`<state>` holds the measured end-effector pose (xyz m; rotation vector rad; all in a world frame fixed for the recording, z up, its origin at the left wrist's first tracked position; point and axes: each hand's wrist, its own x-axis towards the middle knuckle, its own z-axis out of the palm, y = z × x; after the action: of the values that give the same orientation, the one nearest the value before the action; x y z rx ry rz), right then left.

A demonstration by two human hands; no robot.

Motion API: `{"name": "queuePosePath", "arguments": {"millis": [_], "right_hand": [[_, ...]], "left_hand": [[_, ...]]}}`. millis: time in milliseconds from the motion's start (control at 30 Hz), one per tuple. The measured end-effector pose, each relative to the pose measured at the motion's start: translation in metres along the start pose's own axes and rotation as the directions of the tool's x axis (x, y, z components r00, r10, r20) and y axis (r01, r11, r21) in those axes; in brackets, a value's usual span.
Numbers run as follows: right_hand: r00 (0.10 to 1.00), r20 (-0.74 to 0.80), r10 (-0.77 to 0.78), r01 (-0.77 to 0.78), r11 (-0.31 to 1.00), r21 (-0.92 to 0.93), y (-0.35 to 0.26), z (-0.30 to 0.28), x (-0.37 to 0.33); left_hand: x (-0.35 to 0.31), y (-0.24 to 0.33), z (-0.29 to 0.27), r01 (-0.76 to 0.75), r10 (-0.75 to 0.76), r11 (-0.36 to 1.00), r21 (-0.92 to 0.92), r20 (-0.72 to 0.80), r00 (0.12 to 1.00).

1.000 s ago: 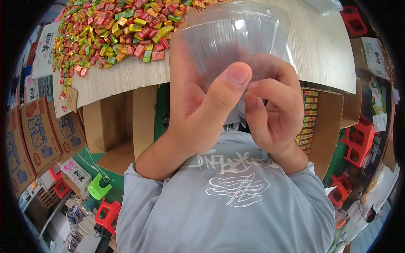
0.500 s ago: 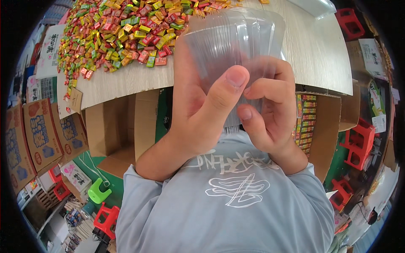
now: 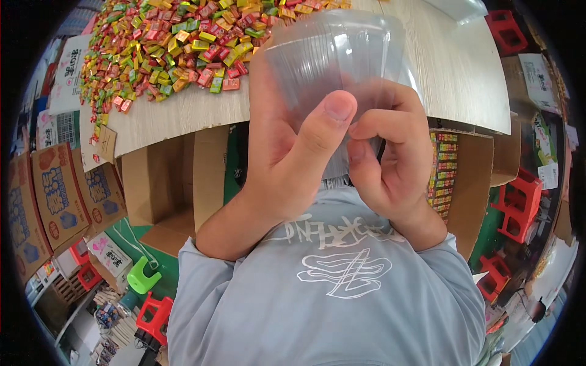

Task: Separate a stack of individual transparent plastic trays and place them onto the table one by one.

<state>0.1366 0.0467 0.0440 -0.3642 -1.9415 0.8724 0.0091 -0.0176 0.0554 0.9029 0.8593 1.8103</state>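
Note:
A stack of clear plastic trays (image 3: pixel 336 52), nested in one another, is held up in front of my chest at the near edge of the table. My left hand (image 3: pixel 290 149) grips the stack from the left, its thumb lying across the near side. On the other side my right hand (image 3: pixel 394 143) is closed at the stack's edge, with thumb and index finger bent toward each other. Its remaining fingers are partly hidden behind the plastic. Beyond my left hand lies a big heap of small wrapped sweets (image 3: pixel 201 46) in red, yellow, green and orange.
Below the table edge on the left stands an open cardboard box (image 3: pixel 159 183). Another carton (image 3: pixel 473 189) on the right holds rows of colourful small packs (image 3: pixel 442 174). Printed cartons (image 3: pixel 58 195), a green stool (image 3: pixel 143 276) and red stools (image 3: pixel 519 204) stand around.
The trays have fanned apart a little at the top and tilted slightly. My right thumb and index finger have shifted slightly along the edge. My left hand keeps its hold.

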Motion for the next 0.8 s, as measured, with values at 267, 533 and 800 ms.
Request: {"name": "queuePosePath", "arguments": {"millis": [267, 533, 800], "right_hand": [[0.997, 0.023, -0.068, 0.070, 0.992, -0.106, -0.002, 0.005, 0.001], [0.995, 0.090, -0.033, 0.048, 0.986, -0.162, 0.003, 0.002, -0.002], [0.998, 0.049, 0.034, -0.039, 0.994, 0.100, 0.000, 0.004, -0.007]], "left_hand": [[-0.003, -0.002, -0.011, -0.021, 0.021, 0.997, 0.078, -0.007, 1.000], [-0.003, -0.009, -0.013, 0.003, 0.009, 0.994, 0.108, -0.109, 0.994], [0.003, -0.005, -0.013, -0.019, 0.038, 0.986, 0.166, -0.112, 0.993]]}}
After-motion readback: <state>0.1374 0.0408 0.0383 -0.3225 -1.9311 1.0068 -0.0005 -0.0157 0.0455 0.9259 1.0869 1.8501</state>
